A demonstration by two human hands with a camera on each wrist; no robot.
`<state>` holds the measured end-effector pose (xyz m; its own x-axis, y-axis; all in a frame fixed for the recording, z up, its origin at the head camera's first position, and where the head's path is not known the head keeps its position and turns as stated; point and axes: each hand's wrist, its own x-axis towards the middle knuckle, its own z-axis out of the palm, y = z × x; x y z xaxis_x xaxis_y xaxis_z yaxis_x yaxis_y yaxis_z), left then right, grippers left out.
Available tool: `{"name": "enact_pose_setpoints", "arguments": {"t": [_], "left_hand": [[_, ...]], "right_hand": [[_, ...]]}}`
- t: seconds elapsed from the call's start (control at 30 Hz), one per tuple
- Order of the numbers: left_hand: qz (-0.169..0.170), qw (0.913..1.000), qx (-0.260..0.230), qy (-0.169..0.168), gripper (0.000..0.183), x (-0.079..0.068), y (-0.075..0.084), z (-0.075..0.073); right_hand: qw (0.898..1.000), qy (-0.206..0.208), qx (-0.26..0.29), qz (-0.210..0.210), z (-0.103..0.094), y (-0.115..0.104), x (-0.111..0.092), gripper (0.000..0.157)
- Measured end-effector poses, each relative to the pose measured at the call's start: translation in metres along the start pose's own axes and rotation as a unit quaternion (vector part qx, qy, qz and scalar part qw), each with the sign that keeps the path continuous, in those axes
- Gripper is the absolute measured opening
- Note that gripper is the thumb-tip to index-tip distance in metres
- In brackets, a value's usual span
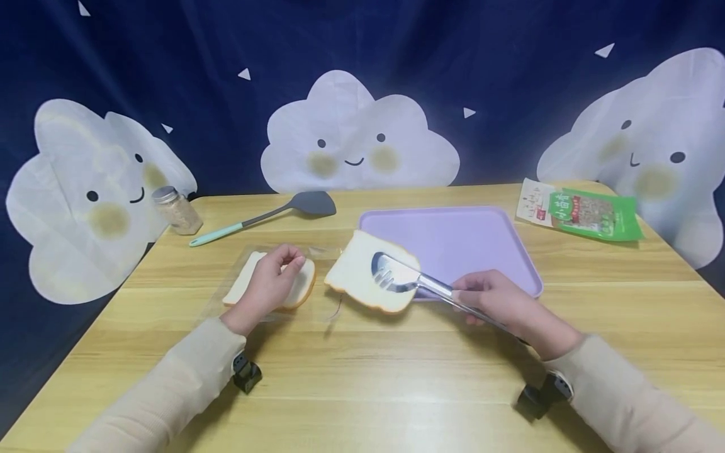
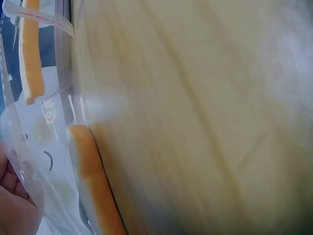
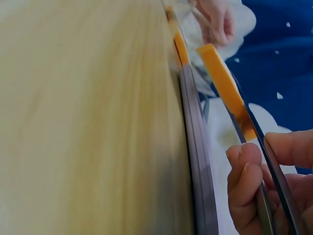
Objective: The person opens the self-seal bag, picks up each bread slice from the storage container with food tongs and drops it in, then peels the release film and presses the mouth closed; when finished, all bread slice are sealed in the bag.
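In the head view my right hand [image 1: 493,299] grips a pair of metal tongs [image 1: 438,289], thumb on one arm and fingers on the other. A slice of bread [image 1: 357,270] is clamped between the tongs' heads, tilted and raised over the left edge of the purple tray [image 1: 453,236]. My left hand [image 1: 270,283] pinches a clear plastic bag [image 2: 36,191], its film stretched up beside the fingers in the left wrist view. Inside the bag lies another slice of bread [image 1: 303,283], partly hidden under that hand.
Behind the bag lies a spatula [image 1: 266,214] with a grey head and mint handle. A shaker jar [image 1: 177,211] stands at the table's far left corner. Green and white seasoning packets [image 1: 583,211] lie right of the tray. A dark blue cloud-print cloth [image 1: 498,126] hangs behind the table.
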<state>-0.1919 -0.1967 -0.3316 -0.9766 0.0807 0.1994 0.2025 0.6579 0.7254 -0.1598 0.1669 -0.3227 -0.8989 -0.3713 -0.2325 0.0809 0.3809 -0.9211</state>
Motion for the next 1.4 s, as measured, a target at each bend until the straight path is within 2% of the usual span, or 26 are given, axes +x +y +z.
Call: {"name": "enact_pose_setpoints", "arguments": {"t": [0.47, 0.87, 1.4], "left_hand": [[0.015, 0.9998, -0.015, 0.004, 0.014, 0.001, -0.003, -0.001], [0.012, 0.9998, -0.014, 0.003, 0.015, -0.001, -0.003, -0.002], [0.005, 0.9997, -0.023, 0.004, 0.015, -0.001, -0.003, -0.001]], "right_hand": [[0.998, -0.056, 0.021, 0.005, 0.024, -0.004, 0.008, 0.027], [0.996, -0.079, 0.040, 0.014, 0.029, -0.005, 0.003, 0.030], [0.995, -0.080, 0.043, 0.035, 0.028, -0.012, 0.020, 0.029]]}}
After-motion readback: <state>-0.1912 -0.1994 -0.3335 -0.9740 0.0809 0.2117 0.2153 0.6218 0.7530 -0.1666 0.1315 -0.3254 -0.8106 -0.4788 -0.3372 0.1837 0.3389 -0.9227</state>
